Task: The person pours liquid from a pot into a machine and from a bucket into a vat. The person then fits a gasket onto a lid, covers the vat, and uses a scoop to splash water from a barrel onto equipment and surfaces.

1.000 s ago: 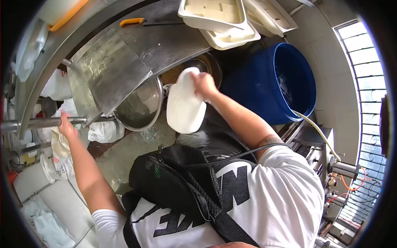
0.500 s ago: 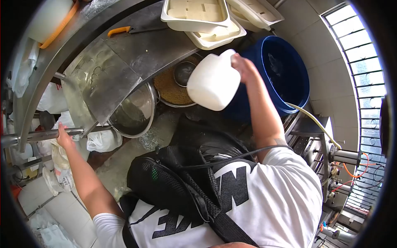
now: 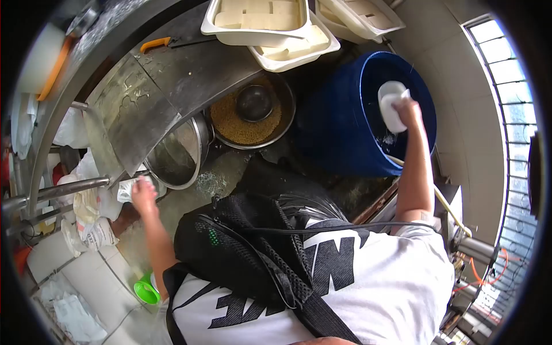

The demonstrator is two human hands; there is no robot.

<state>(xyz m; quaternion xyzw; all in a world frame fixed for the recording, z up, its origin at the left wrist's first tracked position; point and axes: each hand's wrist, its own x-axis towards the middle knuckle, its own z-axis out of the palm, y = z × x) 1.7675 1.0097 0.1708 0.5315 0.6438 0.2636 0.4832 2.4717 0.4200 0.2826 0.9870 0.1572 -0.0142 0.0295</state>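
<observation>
My right hand [image 3: 407,112] is closed around the handle of a white plastic jug [image 3: 392,95]. The jug is at the mouth of a large blue barrel [image 3: 330,123], inside its rim, with a little water splashing below it. On the left, my left hand [image 3: 144,196] is off the metal rail [image 3: 69,188] and holds nothing I can see, its fingers loosely apart and slightly blurred. White plastic bags hang close behind it. Between my arms, a steel basin [image 3: 290,115] holds yellow-brown grains [image 3: 236,123], with a small metal bowl [image 3: 254,103] lying on them.
A deep steel pot [image 3: 201,135] stands beside the basin, partly under the metal counter [image 3: 155,86]. White trays [image 3: 253,35] of pale blocks and an orange-handled tool [image 3: 155,44] lie on the counter. A green cup [image 3: 146,292] is near my left elbow.
My right hand has carried the jug rightward from above the grain basin into the blue barrel's mouth. My left hand has let go of the rail and moved right. The green cup has come into view.
</observation>
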